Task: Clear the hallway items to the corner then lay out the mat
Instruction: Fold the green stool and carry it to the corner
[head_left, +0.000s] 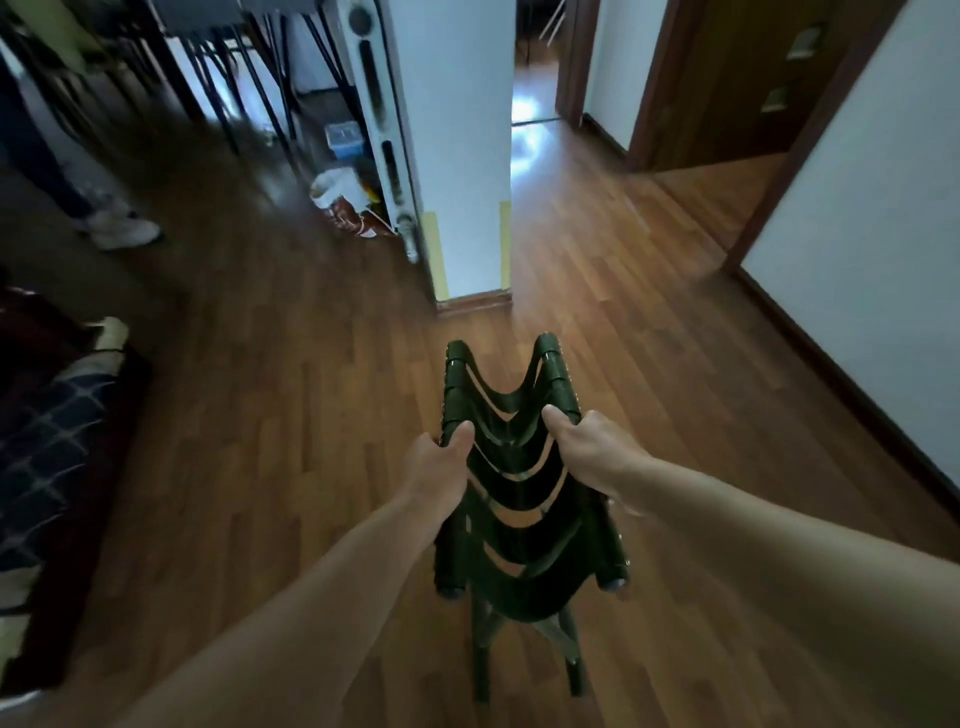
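Note:
A dark green folding stool (519, 483) with sagging fabric straps between two side rails hangs in front of me over the wooden floor. My left hand (441, 462) grips its left rail, thumb on top. Its right rail is held by my right hand (587, 449). The stool's legs point down toward the floor below my arms. No mat is identifiable with certainty in view.
A white wall end (457, 156) stands straight ahead, with the hallway (597, 234) running to its right. Bags and a blue box (343, 140) lie left of the wall. Another person's shoes (122, 228) stand at far left. A patterned rug or cushion (47, 441) lies at left.

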